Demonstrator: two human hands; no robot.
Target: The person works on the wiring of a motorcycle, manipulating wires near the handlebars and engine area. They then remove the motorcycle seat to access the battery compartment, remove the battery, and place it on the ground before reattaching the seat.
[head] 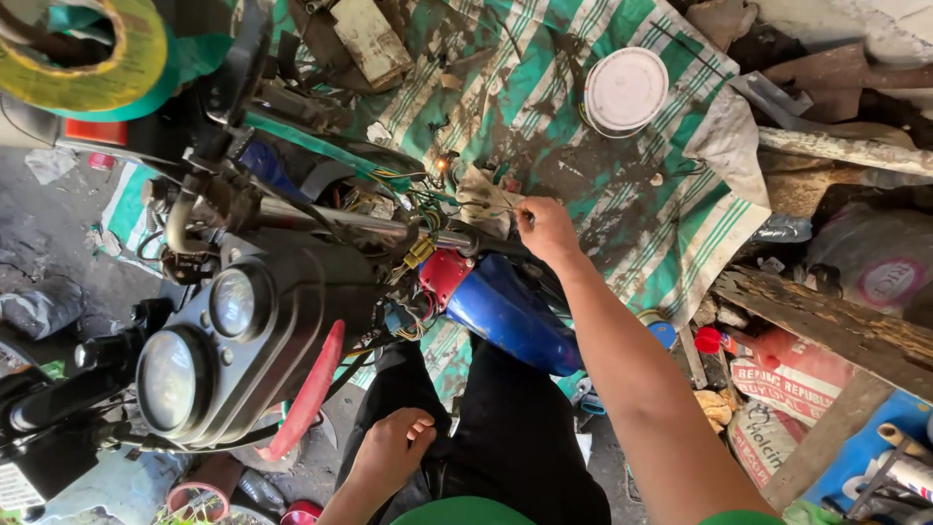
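Seen from above, the right hand (546, 229) reaches forward, fingers pinched closed on a thin wire (491, 207) beside the motorcycle's handlebar (330, 220), where a tangle of coloured wiring (413, 199) spills out. The left hand (391, 449) rests loosely open on the person's knee, holding nothing. Twin round gauges (199, 340) sit left of it, a blue fuel tank (510, 316) between the arms. Beyond lies a grimy green-striped tarp (622, 185) with a white lidded tub (625, 90).

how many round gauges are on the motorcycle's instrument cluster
2: one round gauge at the cluster's lower left, another gauge up and right of it. None seem hidden.
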